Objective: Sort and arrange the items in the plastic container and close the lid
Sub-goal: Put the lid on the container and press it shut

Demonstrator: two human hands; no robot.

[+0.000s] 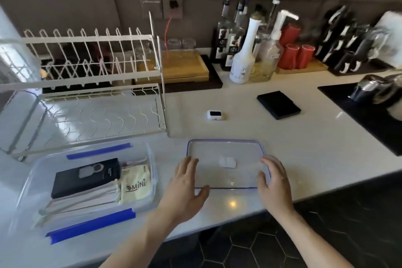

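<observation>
Clear lid between both hands' spread fingers.

— Anything readable here?

— Yes. The pale yellow packet in the plastic container carries "MiNi" in dark letters, with a small logo just left of it.

— And the bottles at the back?

— The dark bottle has a label with "1883" on it, and its neighbour shows the same number. The print on the black box is too small to read.
</observation>
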